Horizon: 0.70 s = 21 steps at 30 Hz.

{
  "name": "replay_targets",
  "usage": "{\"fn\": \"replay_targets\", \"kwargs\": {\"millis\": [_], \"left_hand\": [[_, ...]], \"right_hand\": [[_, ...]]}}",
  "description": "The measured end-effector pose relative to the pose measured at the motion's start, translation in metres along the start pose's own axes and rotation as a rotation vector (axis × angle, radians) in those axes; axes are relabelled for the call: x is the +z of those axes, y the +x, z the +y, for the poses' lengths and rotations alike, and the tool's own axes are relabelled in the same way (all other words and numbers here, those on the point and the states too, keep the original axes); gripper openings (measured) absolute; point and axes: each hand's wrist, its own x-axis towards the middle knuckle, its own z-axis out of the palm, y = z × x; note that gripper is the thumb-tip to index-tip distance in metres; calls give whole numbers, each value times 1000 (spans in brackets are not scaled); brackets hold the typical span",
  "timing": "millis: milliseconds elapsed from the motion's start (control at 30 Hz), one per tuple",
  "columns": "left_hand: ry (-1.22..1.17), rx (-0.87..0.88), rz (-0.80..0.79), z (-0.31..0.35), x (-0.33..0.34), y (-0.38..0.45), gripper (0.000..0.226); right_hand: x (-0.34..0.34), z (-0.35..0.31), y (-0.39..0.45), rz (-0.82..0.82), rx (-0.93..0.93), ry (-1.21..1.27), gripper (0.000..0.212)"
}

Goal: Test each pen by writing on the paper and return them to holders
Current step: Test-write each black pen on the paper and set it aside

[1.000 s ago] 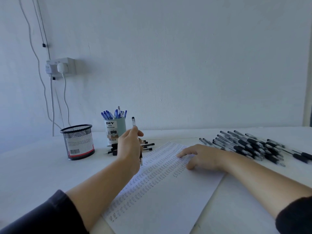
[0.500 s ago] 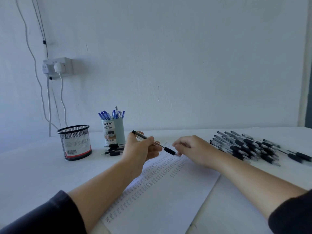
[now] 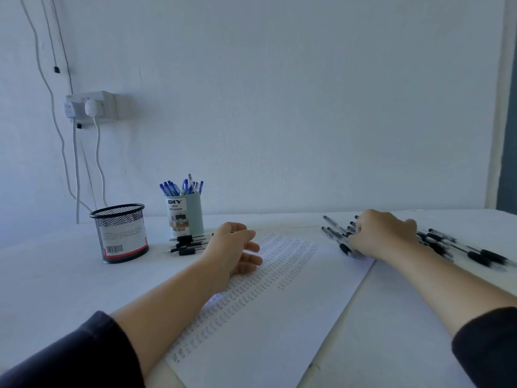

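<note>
A white sheet of paper (image 3: 279, 309) covered in rows of small test marks lies in front of me. My left hand (image 3: 233, 249) rests on its upper left part with relaxed fingers and holds nothing. My right hand (image 3: 383, 233), blurred, is down on the pile of black pens (image 3: 458, 247) at the right. Its fingers curl round a black pen (image 3: 345, 249) whose dark grip sticks out at the paper's edge. A pale green holder (image 3: 184, 217) full of blue pens stands behind a few loose black pens (image 3: 186, 245). A black mesh holder (image 3: 120, 233) stands left of it.
The white table (image 3: 391, 331) meets a white wall at the back. A wall socket (image 3: 92, 107) with a plug and hanging cables is above the mesh holder at the far left.
My left hand has let go of the pen it held and now lies open on the paper. My right hand has moved right, from the pen's tip to the pile of black pens.
</note>
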Motion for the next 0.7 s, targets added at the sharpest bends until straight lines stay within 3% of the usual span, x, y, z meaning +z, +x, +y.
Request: {"fn": "replay_targets", "kwargs": {"millis": [233,333,467,700], "left_hand": [[50,-14,-34,-1,-2,1,7],[56,-8,-39,-2,-2,3,7],[138,17,-74,-4,-2,5,5],[245,13,-262,-2,-11,10,5]], "right_hand": [[-2,-1,-2,-17,58,-122,26],[7,-4,-1,-31,-55,-178,28],[18,-9,0,-203,-231,-143,42],[11,-2,0,-93,-170,-235,39]]}}
